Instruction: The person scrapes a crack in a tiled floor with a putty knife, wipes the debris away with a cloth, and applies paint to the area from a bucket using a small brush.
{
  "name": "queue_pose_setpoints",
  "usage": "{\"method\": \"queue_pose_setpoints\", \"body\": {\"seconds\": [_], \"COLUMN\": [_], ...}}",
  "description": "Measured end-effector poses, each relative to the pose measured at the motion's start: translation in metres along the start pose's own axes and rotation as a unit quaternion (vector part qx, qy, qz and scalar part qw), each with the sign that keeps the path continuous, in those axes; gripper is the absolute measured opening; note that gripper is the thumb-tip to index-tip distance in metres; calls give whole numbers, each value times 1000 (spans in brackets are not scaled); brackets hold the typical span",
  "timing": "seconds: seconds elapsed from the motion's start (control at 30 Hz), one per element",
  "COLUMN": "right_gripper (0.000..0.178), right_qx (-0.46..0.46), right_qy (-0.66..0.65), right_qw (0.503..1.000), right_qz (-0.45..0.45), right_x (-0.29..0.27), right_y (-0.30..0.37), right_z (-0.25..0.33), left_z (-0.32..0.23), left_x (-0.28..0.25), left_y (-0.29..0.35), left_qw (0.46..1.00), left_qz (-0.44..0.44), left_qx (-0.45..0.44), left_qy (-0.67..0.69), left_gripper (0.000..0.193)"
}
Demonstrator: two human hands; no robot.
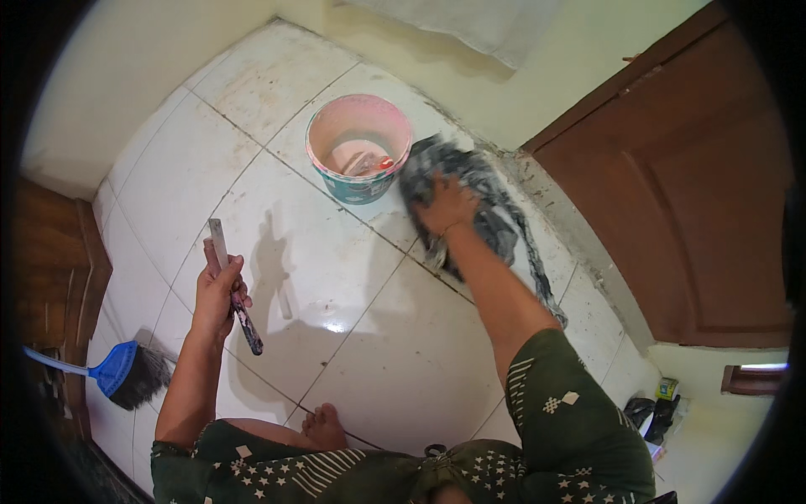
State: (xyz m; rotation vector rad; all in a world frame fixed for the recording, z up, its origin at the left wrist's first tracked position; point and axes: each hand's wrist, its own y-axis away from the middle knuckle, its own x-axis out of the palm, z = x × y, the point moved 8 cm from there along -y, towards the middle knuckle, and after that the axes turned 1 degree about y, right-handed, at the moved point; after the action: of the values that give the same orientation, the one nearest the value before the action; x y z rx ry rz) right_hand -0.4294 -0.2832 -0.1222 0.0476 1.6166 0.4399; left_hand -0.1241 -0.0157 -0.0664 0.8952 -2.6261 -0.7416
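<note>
In my left hand (220, 294), raised above the tiles, a long narrow scraper-like tool (245, 328) is gripped. It has a flat grey upper end and a dark lower part with pale stains. My right hand (451, 206) presses down on a crumpled black-and-grey cloth (495, 231) on the floor, its fingertips sunk into the folds. Motion smears part of the cloth, and a twisted strip of it trails toward my right forearm. Touching or very near the cloth's left side is a teal bucket (359, 189) with a pink-smeared inside. Pale pink liquid and a clear plastic piece with red show inside.
White floor tiles (361, 277) carry dirt marks and dark joints. A blue broom (122, 370) lies left, beside wooden furniture (54, 260). A brown door (672, 185) with a rough sill is at right. Dark bags (659, 416) sit at lower right. My bare foot (324, 427) is in front.
</note>
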Motion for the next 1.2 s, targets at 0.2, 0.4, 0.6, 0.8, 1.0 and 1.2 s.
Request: {"method": "queue_pose_setpoints", "body": {"seconds": [0.2,0.4,0.6,0.8,1.0,1.2], "right_gripper": [71,67,53,47,94,84], "right_qx": [-194,-313,-242,-120,-90,-54], "right_qy": [-22,-53,-294,-387,-80,-90], "right_qw": [981,939,865,910,993,994], "right_qz": [-11,134,327,92,13,-34], "right_x": [36,99,53,-42,43,34], "right_y": [140,293,294,184,186,188], "right_z": [79,45,-87,-61,52,-24], "left_z": [-14,-10,-5,1,17,19], "left_x": [32,30,12,23,62,43], "left_y": [9,28,46,47,40,32], "left_qw": [999,998,998,998,994,995], "left_qz": [35,44,39,51,86,52], "left_qx": [36,40,50,34,17,6], "left_qy": [5,-6,-12,-27,-60,-79], "left_gripper": [20,20,20,20,21,17]}}
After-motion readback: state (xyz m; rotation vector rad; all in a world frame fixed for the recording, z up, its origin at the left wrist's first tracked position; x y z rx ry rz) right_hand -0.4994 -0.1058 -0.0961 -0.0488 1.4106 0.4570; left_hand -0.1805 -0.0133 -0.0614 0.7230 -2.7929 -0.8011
